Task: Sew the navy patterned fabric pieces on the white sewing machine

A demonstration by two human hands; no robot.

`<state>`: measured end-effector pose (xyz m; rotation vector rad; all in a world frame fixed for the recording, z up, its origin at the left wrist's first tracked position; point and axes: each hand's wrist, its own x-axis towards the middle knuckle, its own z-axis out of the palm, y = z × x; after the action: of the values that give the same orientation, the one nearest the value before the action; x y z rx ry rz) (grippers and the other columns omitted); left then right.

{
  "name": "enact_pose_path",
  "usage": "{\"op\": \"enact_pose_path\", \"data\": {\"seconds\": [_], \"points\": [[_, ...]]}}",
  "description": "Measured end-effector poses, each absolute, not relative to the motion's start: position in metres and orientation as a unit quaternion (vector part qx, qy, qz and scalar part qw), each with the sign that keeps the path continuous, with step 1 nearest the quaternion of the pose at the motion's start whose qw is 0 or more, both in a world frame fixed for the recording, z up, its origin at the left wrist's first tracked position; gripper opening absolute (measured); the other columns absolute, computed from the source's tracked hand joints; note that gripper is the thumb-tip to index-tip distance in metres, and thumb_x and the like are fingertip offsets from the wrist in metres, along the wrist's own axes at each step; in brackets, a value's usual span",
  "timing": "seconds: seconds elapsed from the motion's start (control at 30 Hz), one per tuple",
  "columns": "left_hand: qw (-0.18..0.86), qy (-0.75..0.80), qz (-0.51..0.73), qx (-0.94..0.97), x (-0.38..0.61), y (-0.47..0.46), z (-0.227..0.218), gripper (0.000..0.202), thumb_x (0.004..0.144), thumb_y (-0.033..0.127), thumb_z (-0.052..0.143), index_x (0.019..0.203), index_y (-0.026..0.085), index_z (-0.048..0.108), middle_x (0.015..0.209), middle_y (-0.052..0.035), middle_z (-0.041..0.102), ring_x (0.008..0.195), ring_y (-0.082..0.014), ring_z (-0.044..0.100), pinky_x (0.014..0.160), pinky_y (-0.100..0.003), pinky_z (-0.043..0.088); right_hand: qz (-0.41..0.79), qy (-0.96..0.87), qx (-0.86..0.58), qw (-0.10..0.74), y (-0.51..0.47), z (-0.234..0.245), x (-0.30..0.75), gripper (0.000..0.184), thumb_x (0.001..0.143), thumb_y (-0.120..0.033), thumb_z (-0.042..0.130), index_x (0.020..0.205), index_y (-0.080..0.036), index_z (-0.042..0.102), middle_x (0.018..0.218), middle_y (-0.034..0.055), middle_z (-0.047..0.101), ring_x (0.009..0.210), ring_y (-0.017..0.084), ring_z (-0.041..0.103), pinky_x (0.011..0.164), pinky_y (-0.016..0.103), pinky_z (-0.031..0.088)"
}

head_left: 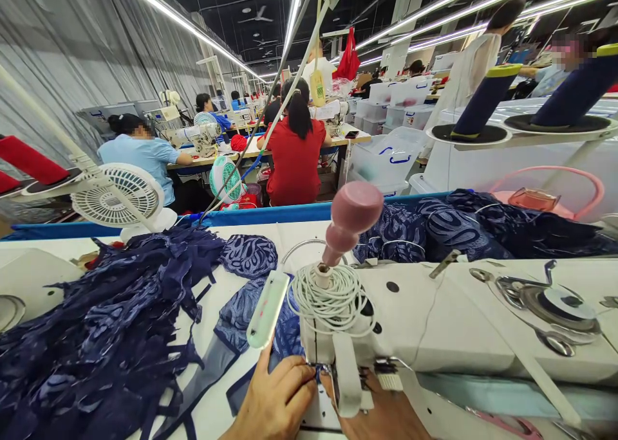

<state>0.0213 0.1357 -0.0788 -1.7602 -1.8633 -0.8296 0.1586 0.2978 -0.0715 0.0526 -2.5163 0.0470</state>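
The head view looks forward and down from close above the sewing machine [425,318]

The machine [434,318] is overhanging my right hand [381,408]. Bare table [212,406] is leaving my left hand [280,398] room before the pile [111,337].

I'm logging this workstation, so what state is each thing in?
Left hand, fingers on lace fabric
Right hand, partly hidden; grip unclear
Sewing machine, whether running unclear
Navy lace pieces, loosely heaped
Lace bundles, tied
Navy thread cone, mounted
White cord, coiled
White desk fan, upright; whether spinning unclear
Ceiling lights, lit
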Motion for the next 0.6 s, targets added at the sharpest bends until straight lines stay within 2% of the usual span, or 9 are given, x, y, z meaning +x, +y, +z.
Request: {"op": "enact_pose_path", "data": {"seconds": [0.17,0.23,0.33,0.43,0.47,0.53,0.6], "points": [[0.185,-0.681,-0.284,-0.648,0.019,0.133,-0.074,0.023,0.092,0.011,0.044,0.102,0.018,0.063,0.093,-0.0029,0.074,0.094,-0.0188,0.068,0.121,-0.066,0.005,0.025,-0.948,0.019,0.316,0.296,-0.056,0.159,0.02,0.086,-0.019,0.054,0.1,-0.026,0.066,0.092,0.0024,0.075,0.077,0.02,0.062,0.068,0.034,0.04],[0.151,-0.69,-0.29,-0.645,0.02,0.133,-0.071,0.026,0.087,0.009,0.045,0.106,0.017,0.061,0.092,-0.0052,0.072,0.094,-0.0212,0.067,0.119,-0.067,0.017,0.052,-0.95,0.012,0.307,0.296,-0.056,0.161,0.02,0.087,-0.018,0.052,0.1,-0.026,0.066,0.092,0.0028,0.074,0.078,0.021,0.062,0.07,0.033,0.039],[0.106,-0.713,-0.285,-0.632,0.019,0.133,-0.065,0.032,0.084,0.006,0.044,0.11,0.016,0.058,0.095,-0.0096,0.067,0.093,-0.0229,0.064,0.103,-0.058,0.043,0.099,-0.945,0.007,0.312,0.298,-0.063,0.164,0.018,0.089,-0.016,0.049,0.086,-0.024,0.065,0.086,0.0041,0.071,0.083,0.022,0.063,0.076,0.035,0.04],[0.117,-0.719,-0.301,-0.616,0.016,0.135,-0.06,0.027,0.087,0.004,0.043,0.106,0.017,0.058,0.094,-0.0102,0.064,0.09,-0.022,0.061,0.089,-0.048,0.051,0.11,-0.934,0.025,0.338,0.301,-0.068,0.166,0.025,0.089,-0.011,0.047,0.071,-0.023,0.061,0.079,0.0045,0.068,0.084,0.023,0.063,0.078,0.036,0.04],[0.131,-0.715,-0.312,-0.612,0.016,0.136,-0.059,0.024,0.088,0.004,0.044,0.103,0.017,0.058,0.093,-0.01,0.063,0.091,-0.0221,0.061,0.087,-0.047,0.051,0.111,-0.933,0.031,0.342,0.301,-0.067,0.167,0.025,0.089,-0.011,0.048,0.074,-0.024,0.063,0.08,0.0042,0.069,0.083,0.022,0.063,0.077,0.035,0.04],[0.153,-0.706,-0.33,-0.607,0.014,0.137,-0.057,0.019,0.089,0.004,0.046,0.097,0.016,0.057,0.091,-0.0096,0.063,0.094,-0.0229,0.059,0.087,-0.046,0.049,0.114,-0.938,0.031,0.327,0.299,-0.062,0.166,0.022,0.092,-0.014,0.05,0.092,-0.025,0.069,0.09,0.0044,0.072,0.086,0.022,0.063,0.075,0.034,0.04],[0.162,-0.702,-0.337,-0.606,0.015,0.138,-0.055,0.019,0.089,0.003,0.046,0.094,0.016,0.058,0.089,-0.0085,0.063,0.096,-0.0231,0.059,0.09,-0.047,0.046,0.121,-0.942,0.021,0.313,0.296,-0.058,0.164,0.024,0.094,-0.019,0.051,0.108,-0.027,0.069,0.096,0.0045,0.073,0.09,0.022,0.064,0.075,0.034,0.04]]}}
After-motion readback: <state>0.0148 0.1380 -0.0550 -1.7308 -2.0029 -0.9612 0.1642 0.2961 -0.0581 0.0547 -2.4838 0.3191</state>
